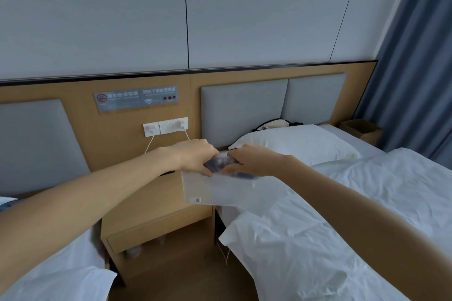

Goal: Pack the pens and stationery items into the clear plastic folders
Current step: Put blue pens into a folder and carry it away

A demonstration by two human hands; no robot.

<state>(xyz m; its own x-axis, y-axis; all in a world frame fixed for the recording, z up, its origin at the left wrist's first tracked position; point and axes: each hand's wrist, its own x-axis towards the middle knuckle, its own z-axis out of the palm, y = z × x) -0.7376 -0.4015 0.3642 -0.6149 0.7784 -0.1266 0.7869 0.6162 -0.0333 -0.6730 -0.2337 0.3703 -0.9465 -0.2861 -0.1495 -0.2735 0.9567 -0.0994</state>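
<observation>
The clear, frosted plastic folder (220,190) hangs in the air above the wooden bedside cabinet (156,212), just beside the white-sheeted bed (330,215), held by its top edge. To do this step well, keep the mouth spread and level so the dark blue bundle of stationery (220,162) slides down inside rather than catching on the lip. The left hand (195,156) is curled closed, pinching the folder's rim together with the bundle; the right hand (249,160) is likewise closed, fingers gripping the opposite side of the opening.
</observation>
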